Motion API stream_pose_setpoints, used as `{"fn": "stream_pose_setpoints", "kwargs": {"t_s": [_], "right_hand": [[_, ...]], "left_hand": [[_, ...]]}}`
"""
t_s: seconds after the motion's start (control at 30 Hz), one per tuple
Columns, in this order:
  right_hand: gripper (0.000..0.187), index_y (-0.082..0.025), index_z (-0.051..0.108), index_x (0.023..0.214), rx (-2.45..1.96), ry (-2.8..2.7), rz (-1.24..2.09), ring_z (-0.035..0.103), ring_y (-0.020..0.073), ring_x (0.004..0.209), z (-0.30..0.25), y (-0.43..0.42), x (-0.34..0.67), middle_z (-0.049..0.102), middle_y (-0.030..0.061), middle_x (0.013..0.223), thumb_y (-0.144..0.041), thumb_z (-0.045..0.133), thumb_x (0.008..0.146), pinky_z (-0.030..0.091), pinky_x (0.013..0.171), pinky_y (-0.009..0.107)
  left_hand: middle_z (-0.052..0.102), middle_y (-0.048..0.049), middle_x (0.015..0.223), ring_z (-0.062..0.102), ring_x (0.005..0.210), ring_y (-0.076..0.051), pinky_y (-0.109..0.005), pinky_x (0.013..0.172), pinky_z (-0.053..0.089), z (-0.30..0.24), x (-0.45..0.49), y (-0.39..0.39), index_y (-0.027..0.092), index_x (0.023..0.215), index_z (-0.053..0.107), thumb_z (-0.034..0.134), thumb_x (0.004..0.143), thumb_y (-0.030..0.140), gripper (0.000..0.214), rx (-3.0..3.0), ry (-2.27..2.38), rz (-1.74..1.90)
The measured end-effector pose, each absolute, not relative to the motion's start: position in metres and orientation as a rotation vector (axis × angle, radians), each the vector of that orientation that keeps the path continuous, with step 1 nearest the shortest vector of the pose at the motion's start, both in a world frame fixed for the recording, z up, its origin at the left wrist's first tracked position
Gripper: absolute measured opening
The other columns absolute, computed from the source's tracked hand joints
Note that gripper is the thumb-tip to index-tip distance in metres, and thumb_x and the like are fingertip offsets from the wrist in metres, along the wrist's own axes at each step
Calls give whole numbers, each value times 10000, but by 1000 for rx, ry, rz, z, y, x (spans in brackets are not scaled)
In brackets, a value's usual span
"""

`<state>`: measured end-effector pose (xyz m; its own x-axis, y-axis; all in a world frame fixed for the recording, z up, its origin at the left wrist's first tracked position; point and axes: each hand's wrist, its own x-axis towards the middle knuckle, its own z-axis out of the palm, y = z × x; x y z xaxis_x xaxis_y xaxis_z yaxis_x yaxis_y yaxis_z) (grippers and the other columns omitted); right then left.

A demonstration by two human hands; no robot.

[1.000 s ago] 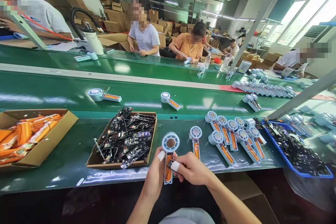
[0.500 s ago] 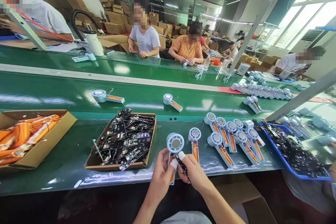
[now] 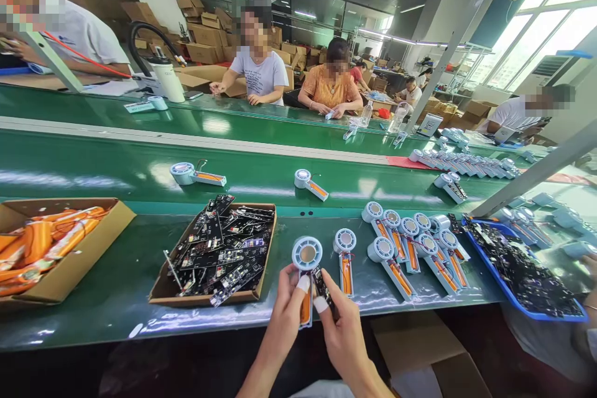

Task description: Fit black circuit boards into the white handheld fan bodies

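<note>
A light-blue handheld fan (image 3: 306,253) with a round slotted head and an orange battery in its handle is gripped by my left hand (image 3: 290,298). My right hand (image 3: 342,320) pinches a black circuit board (image 3: 321,289) beside the fan's handle, just below the head. White covers wrap some fingertips of both hands. Another open fan (image 3: 346,240) lies on the bench right of my hands. Left of them, a cardboard tray (image 3: 205,300) holds many black circuit boards (image 3: 233,242).
An open carton (image 3: 88,249) of orange battery packs stands at far left. Several fans (image 3: 410,227) lie grouped to the right, near a blue tray (image 3: 517,298) of boards. Fans also lie on the green conveyor belt (image 3: 252,174). Co-workers (image 3: 333,87) sit across it.
My right hand has turned and shifted its hold, so the board's face now shows beside the handle. The fan stays in my left hand. Fans on the belt have moved slightly right.
</note>
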<state>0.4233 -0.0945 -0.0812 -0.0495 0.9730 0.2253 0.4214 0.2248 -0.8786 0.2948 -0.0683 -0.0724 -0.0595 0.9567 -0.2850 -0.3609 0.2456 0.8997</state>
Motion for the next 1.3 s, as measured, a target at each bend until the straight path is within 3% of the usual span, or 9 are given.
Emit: {"fn": "stream_pose_setpoints", "kwargs": {"t_s": [0.13, 0.23, 0.47, 0.57, 0.67, 0.8, 0.97, 1.13, 1.3], "right_hand": [[521, -188, 484, 1494, -1419, -1775, 662, 688, 256, 803, -82, -93, 420, 730, 129, 937, -209, 425, 977, 582, 736, 366], [598, -201, 386, 1552, -1439, -1886, 572, 681, 255, 789, -84, -92, 413, 710, 120, 915, -150, 395, 955, 578, 699, 350], [655, -177, 371, 1558, -1791, -2275, 448, 677, 241, 613, -73, -88, 407, 727, 146, 864, -110, 470, 914, 497, 551, 286], [663, -204, 348, 1567, -1627, -2305, 658, 706, 279, 754, -59, -79, 419, 739, 148, 944, -225, 553, 937, 527, 656, 329], [742, -284, 272, 1588, -1271, -2016, 1142, 682, 212, 802, -57, -69, 430, 707, 102, 1098, -359, 621, 938, 534, 718, 314], [895, -225, 281, 1571, -985, -1399, 1684, 627, 144, 699, -71, -62, 431, 663, 22, 886, -505, 727, 848, 533, 685, 288], [718, -188, 487, 1455, -967, -1216, 1711, 551, 102, 620, -77, -64, 421, 590, -41, 709, -475, 733, 844, 494, 658, 248], [545, -166, 564, 1358, -1154, -1243, 1548, 531, 107, 538, -88, -66, 412, 579, -48, 628, -420, 639, 882, 470, 558, 228], [589, -188, 357, 1516, -1442, -1460, 1391, 597, 155, 542, -88, -55, 415, 634, -23, 673, -294, 467, 947, 485, 550, 251]], "left_hand": [[620, -91, 1305, 580, 1224, -279, -398, 1006, 452, -79, 300, -70, 266, 1202, 457, 646, 841, 538, 489, 696, 1141, 1287], [546, -117, 1395, 494, 1330, -282, -413, 1101, 370, -82, 309, -72, 258, 1218, 435, 644, 853, 502, 486, 789, 1269, 1373], [634, -92, 1285, 552, 1285, -274, -383, 1056, 426, -84, 310, -68, 264, 1157, 481, 701, 813, 450, 449, 731, 1276, 1412], [679, -68, 1187, 619, 1177, -270, -370, 958, 484, -89, 302, -63, 257, 1146, 523, 732, 773, 488, 486, 605, 1268, 1384], [715, -46, 1076, 684, 1045, -265, -362, 852, 532, -90, 298, -60, 255, 1162, 542, 754, 747, 527, 540, 479, 1161, 1376], [747, -42, 1009, 725, 971, -271, -381, 809, 566, -78, 296, -59, 248, 1154, 532, 813, 708, 503, 585, 393, 953, 1368], [746, -18, 902, 739, 880, -250, -353, 756, 567, -74, 300, -56, 242, 1135, 507, 832, 651, 511, 643, 381, 976, 1369], [726, -19, 844, 726, 805, -214, -337, 736, 548, -92, 307, -46, 241, 1098, 486, 570, 788, 631, 505, 658, 1303, 1312], [740, -58, 825, 694, 827, -257, -392, 784, 518, -83, 291, -34, 222, 976, 639, 575, 813, 432, 273, 994, 1484, 1159]]}}
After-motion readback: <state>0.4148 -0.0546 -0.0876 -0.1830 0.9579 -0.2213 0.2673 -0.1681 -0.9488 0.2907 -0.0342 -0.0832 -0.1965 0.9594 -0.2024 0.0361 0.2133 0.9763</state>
